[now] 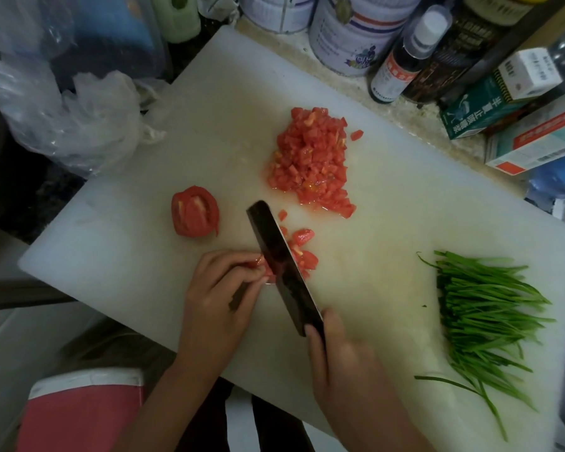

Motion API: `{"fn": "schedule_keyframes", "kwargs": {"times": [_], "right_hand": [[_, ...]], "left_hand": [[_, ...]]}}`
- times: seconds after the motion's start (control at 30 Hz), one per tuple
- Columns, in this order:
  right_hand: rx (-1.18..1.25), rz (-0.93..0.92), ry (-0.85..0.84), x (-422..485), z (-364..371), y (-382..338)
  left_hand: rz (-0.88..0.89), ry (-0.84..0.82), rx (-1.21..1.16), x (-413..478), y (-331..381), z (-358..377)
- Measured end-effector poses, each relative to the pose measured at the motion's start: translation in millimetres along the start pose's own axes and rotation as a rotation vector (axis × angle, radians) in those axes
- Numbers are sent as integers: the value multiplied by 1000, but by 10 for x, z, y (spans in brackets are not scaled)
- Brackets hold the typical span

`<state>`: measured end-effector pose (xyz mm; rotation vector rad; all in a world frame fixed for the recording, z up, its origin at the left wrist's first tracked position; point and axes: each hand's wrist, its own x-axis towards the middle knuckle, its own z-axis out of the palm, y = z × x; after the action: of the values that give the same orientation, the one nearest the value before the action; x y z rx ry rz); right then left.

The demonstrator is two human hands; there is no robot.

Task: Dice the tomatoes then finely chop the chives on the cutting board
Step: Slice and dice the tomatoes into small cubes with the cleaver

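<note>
place: home kitchen | evidence: white cutting board (209, 93) with diced tomato (310, 161), a halved tomato (194, 212), chives (490, 314) and a cleaver (284, 265), on a speckled stone counter (415, 122) | clutter: tins (349, 37), dark labelled bottle (395, 70), cartons (535, 141), plastic bags (79, 119) crowding the edges

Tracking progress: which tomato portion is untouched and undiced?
The big tomato chunk left of the knife, alone; the far pile is diced, the left hand holds another piece.
</note>
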<state>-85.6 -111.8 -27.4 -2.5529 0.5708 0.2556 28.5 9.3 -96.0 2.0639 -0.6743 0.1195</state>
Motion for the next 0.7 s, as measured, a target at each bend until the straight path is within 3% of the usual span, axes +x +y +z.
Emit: {"fn": "schedule_keyframes", "kwargs": {"times": [0.1,0.3,0.7], "right_hand": [[25,46,-43,55,-65,-53],[171,-80,106,673,-79,-256],[345,-3,14,73,-175,-125]], "left_hand": [[-19,-4,-15,2,12,-9],[-14,-5,-7,-32,4,-3],[-153,-24,-12,-108,51,-101]]}}
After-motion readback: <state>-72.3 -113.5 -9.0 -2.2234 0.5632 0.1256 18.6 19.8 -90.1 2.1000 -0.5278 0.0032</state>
